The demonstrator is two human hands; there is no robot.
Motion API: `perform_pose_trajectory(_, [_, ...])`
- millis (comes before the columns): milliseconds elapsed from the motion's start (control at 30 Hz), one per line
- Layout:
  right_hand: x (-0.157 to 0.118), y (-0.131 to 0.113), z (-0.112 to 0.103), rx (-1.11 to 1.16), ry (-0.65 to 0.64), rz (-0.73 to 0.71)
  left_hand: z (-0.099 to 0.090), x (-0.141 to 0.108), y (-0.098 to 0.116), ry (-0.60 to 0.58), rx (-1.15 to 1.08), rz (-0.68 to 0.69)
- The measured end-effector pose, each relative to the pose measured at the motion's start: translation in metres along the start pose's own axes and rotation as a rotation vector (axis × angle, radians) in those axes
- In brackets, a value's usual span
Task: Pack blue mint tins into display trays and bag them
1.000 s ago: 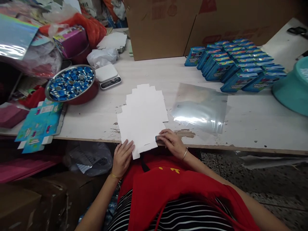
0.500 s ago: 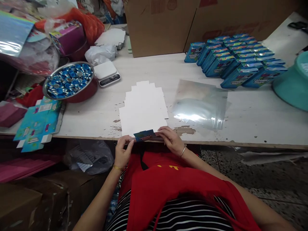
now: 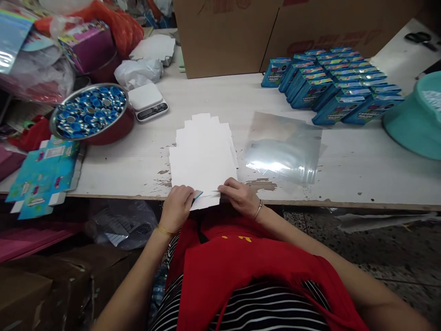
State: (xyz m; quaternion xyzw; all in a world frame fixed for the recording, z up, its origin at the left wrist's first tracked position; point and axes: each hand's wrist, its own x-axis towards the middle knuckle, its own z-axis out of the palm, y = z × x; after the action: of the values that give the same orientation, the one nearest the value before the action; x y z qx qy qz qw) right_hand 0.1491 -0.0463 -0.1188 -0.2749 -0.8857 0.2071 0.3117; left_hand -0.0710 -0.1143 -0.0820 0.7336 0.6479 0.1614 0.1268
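A cardboard box blank (image 3: 204,158) lies white side up at the table's front edge, its near flap (image 3: 208,201) sticking out past the edge. My left hand (image 3: 177,205) pinches the blank's near left corner, where a bit of blue print shows. At the near right corner, my right hand (image 3: 240,196) grips the fold line between thumb and fingers. Whether more blanks lie beneath this one I cannot tell. To the right is a clear plastic sheet or stack of sheets (image 3: 282,147), with no hand on it.
Several filled blue boxes (image 3: 310,92) stand in rows at the back right, beside a teal tub (image 3: 413,119). On the left are a bowl of blue-wrapped candies (image 3: 91,112), a white scale (image 3: 148,101) and printed blue blanks (image 3: 44,174). Large cartons (image 3: 227,41) line the back.
The near flap has swung from upright, printed face showing, down to flat with its white side up. Both hands stay at the blank's near corners. The view has shifted slightly.
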Motion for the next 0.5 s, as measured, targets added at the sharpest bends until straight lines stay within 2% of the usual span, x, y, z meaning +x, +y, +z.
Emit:
perform_pose_trajectory(100, [0.005, 0.007, 0.004, -0.193, -0.039, -0.177, -0.014, 0.018, 0.009, -0.198, 0.236, 0.160])
perform_pose_trajectory(167, [0.007, 0.010, 0.008, -0.273, -0.030, -0.226, -0.015, 0.026, 0.015, -0.259, 0.310, 0.217])
perform_pose_trajectory(300, [0.005, 0.013, 0.009, -0.307, -0.055, -0.304, -0.009, 0.033, 0.019, -0.243, 0.354, 0.231])
perform_pose_trajectory(500, [-0.004, 0.018, -0.006, -0.162, -0.156, -0.397, -0.007, 0.031, 0.017, -0.199, 0.378, 0.328])
